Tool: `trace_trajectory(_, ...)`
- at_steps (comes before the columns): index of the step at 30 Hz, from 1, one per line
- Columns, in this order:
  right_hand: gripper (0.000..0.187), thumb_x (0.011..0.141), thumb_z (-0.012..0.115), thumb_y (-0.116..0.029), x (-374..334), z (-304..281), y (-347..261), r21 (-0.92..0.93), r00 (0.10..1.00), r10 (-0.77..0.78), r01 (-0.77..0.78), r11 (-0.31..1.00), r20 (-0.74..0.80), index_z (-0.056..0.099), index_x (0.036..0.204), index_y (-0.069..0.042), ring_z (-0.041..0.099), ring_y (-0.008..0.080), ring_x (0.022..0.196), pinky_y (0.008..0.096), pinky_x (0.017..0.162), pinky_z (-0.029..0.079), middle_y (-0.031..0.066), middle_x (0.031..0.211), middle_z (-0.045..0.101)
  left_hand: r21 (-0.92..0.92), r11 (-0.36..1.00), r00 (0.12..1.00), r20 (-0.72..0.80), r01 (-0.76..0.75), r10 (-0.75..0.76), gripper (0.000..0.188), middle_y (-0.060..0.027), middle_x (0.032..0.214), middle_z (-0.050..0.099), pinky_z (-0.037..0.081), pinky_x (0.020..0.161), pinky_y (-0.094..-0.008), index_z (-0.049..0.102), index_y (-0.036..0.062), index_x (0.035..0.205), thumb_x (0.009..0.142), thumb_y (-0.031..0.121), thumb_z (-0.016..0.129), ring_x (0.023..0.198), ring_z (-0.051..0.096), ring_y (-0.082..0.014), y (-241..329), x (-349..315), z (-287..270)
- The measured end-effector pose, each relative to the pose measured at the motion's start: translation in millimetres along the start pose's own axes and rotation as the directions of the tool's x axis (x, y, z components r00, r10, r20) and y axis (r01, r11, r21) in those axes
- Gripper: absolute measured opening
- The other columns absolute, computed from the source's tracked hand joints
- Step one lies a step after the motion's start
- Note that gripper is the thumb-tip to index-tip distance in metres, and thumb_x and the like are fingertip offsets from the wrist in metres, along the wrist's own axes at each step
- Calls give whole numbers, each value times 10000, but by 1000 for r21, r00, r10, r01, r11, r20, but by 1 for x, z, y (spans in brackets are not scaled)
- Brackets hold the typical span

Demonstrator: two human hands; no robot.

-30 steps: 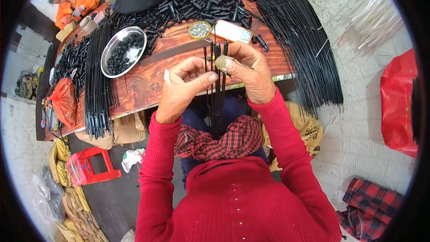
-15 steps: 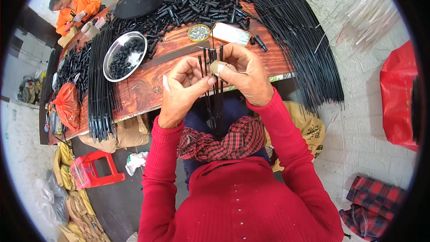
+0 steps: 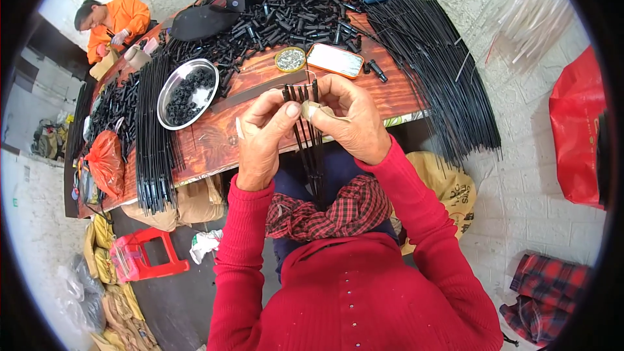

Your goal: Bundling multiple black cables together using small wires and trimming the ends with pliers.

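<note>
Several thin black rods (image 3: 314,164) hang in a narrow bundle between my hands, their upper ends spread in a row and their lower ends above my lap. My left hand (image 3: 260,146) pinches the rods' upper ends between thumb and fingers. My right hand (image 3: 356,120) closes round the same ends from the other side, its thumb covered by a tan wrap with white tape. The fingertips of both hands nearly meet. A thin wire seems to stand above the rod tops, but its link to them is unclear.
A wooden table (image 3: 260,117) bears a pile of black tubular parts (image 3: 292,23), a steel bowl (image 3: 164,121), a dish of small metal pieces (image 3: 290,59) and a white tray (image 3: 335,60). Rod bundles (image 3: 153,149) lie at both sides. Far left, a person in orange (image 3: 127,19) works.
My left hand has come closer to my right, its thumb now on the rod ends. The rods' tops stand closer together. The whole view has shifted slightly.
</note>
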State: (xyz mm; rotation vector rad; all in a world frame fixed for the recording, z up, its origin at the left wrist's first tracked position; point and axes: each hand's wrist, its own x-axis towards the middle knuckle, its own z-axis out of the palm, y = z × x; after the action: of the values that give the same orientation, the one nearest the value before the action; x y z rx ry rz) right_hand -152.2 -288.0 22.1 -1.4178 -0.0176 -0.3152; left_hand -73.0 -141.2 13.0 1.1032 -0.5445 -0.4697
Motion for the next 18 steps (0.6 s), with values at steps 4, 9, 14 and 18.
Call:
trace_trajectory(4, 196, 870, 649, -102, 1, 1, 0, 35, 1000, -22, 21, 999, 19, 567, 1033, -30, 573, 54, 864, 231, 792, 484, -10, 963, 595, 47, 999, 1000, 4, -23, 23, 127, 26, 884, 592, 412, 678, -196, 661, 12, 947, 866, 109, 677, 773, 517, -40, -1, 4, -1)
trace_trajectory(9, 212, 859, 664, -85, 3, -1, 5, -18, 999, -43, 43, 999, 3, 563, 1037, -29, 572, 46, 869, 219, 774, 485, -19, 964, 584, 96, 994, 998, -31, -60, 63, 116, 47, 823, 566, 363, 587, -175, 666, 12, 925, 871, 113, 680, 692, 467, -16, 2, 6, 4)
trace_trajectory(14, 215, 860, 668, -94, 3, 1, 5, -57, 1000, -28, 28, 998, -7, 559, 1031, -25, 577, 42, 838, 222, 747, 494, -18, 949, 587, 108, 991, 994, -60, -83, 90, 148, 50, 827, 557, 357, 584, -169, 674, 3, 999, 870, 76, 671, 682, 460, -15, 6, 3, 10)
trace_trajectory(18, 234, 851, 672, -96, 3, 4, 3, -52, 1000, -18, 18, 999, 0, 562, 1040, -12, 591, 59, 842, 233, 753, 502, 0, 954, 597, 120, 987, 991, -68, -110, 118, 146, 52, 860, 542, 354, 590, -166, 670, -4, 1006, 871, 48, 661, 706, 464, -15, 4, 1, 6)
